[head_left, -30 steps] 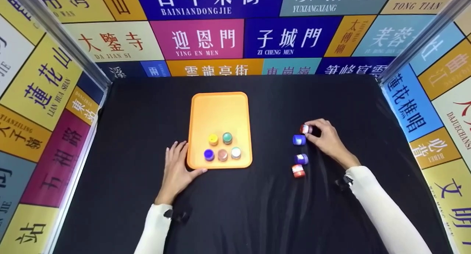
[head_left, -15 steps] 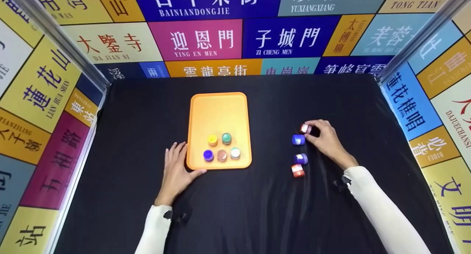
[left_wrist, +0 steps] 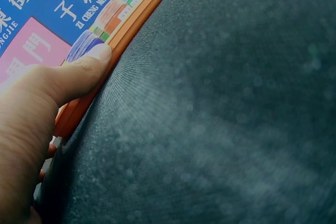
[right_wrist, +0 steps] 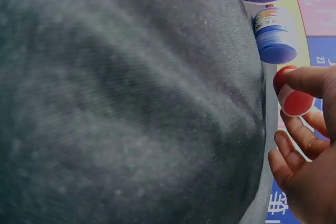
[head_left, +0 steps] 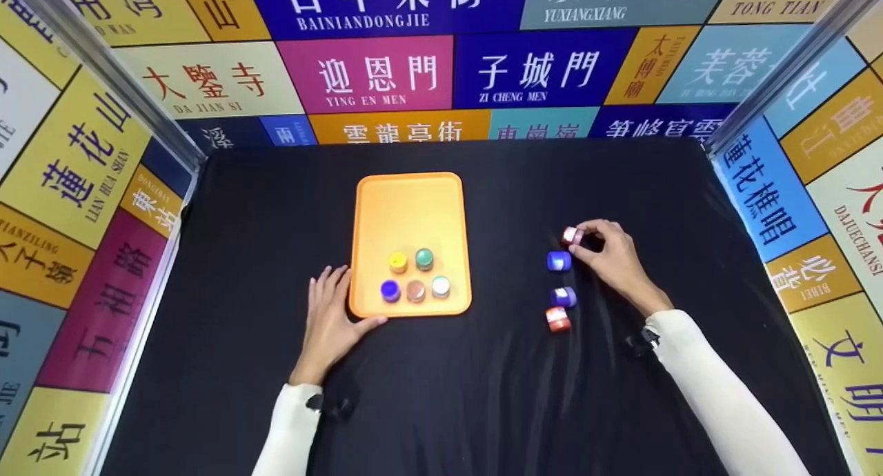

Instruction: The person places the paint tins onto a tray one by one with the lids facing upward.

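In the head view my right hand [head_left: 612, 259] pinches a small red paint jar [head_left: 572, 236] between thumb and fingers, at the far end of a row. The red jar [right_wrist: 295, 95] also shows between the thumb and fingertips in the right wrist view. Close below it lies a blue jar [head_left: 559, 261]; nearer me are a purple-blue jar [head_left: 563, 296] and an orange-red jar [head_left: 558, 319]. My left hand [head_left: 332, 324] rests at the near left corner of the orange tray [head_left: 410, 313], fingers extended along its side, thumb [left_wrist: 86, 72] against its near rim.
Several paint jars stand on the tray's near half: yellow [head_left: 398, 261], green [head_left: 423, 258], blue-violet [head_left: 390, 290], brown [head_left: 415, 291] and white-topped [head_left: 440, 286]. Black cloth [head_left: 497, 379] covers the table, with printed sign panels [head_left: 386, 72] on three sides.
The right hand has shifted the red jar slightly away from me, widening its gap from the blue jar. The left hand and tray stay in place.
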A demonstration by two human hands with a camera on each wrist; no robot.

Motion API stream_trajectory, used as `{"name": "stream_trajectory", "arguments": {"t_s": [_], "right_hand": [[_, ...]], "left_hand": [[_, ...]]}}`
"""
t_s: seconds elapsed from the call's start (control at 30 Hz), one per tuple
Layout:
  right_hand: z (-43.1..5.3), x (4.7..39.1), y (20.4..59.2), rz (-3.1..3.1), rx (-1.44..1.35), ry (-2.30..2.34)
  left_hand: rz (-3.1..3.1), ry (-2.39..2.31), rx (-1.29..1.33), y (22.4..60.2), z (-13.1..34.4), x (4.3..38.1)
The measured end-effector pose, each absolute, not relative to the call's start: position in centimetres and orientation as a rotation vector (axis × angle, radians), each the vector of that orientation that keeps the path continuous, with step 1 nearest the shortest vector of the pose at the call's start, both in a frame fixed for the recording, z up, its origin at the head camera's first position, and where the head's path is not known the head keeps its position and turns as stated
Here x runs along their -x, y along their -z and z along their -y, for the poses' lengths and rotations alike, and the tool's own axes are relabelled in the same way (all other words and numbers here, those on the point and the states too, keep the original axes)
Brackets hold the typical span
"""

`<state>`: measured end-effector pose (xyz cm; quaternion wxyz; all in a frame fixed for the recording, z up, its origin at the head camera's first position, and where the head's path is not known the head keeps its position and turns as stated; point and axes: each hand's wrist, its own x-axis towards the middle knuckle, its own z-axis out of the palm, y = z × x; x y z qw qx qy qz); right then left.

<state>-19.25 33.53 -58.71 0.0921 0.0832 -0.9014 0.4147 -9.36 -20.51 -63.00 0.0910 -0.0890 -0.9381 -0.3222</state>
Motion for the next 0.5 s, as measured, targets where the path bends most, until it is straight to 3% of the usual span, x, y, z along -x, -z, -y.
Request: {"name": "stream_trajectory", "arguments": {"t_s": [0.5], "right_hand": [[-30.8, 20.9, 57.6, 2.647, -0.345, -1.251]], "left_hand": [[2.747, 0.959, 0.287, 63.0, 20.4, 9.3]]}}
